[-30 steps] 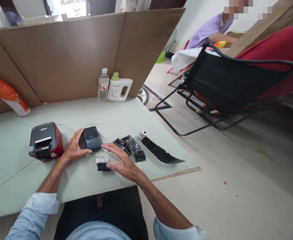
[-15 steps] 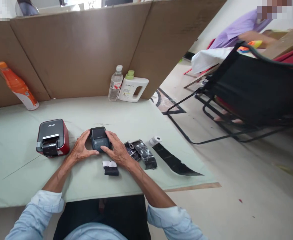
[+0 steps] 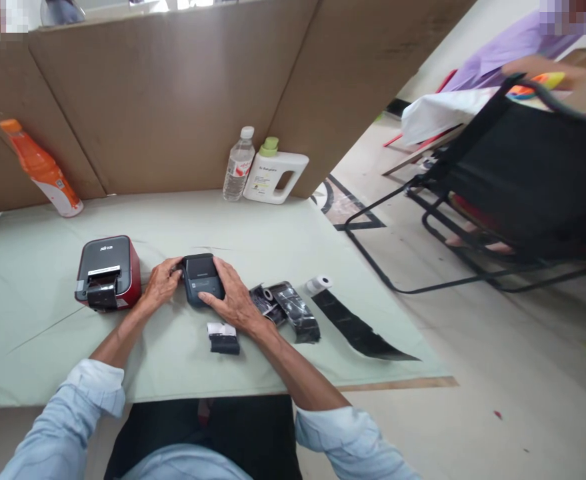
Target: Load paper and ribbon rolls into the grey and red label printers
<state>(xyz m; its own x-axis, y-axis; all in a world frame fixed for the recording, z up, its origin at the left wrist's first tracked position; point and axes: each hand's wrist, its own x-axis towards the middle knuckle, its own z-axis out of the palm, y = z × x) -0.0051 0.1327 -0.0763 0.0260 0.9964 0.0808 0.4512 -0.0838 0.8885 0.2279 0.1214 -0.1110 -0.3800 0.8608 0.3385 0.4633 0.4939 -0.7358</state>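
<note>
A small dark portable printer with rounded corners lies on the table in front of me. My right hand grips it from the right, with the thumb across its lower front and the fingers along its far right edge. At its upper left edge, my left hand has curled fingers pressed against the side. Just left of that hand stands a larger black and red label printer with a dark strip coming out of its front. A short black and white strip lies below the portable printer.
Right of my right hand are crumpled black film strips and a white paper roll with a long black tail. An orange bottle, a clear bottle and a white jug stand along the cardboard wall. A black folding chair is at right.
My left hand's fingers have drawn together at the portable printer's upper left edge, and its thumb has left the lower side. My right hand keeps its hold. The view has shifted slightly.
</note>
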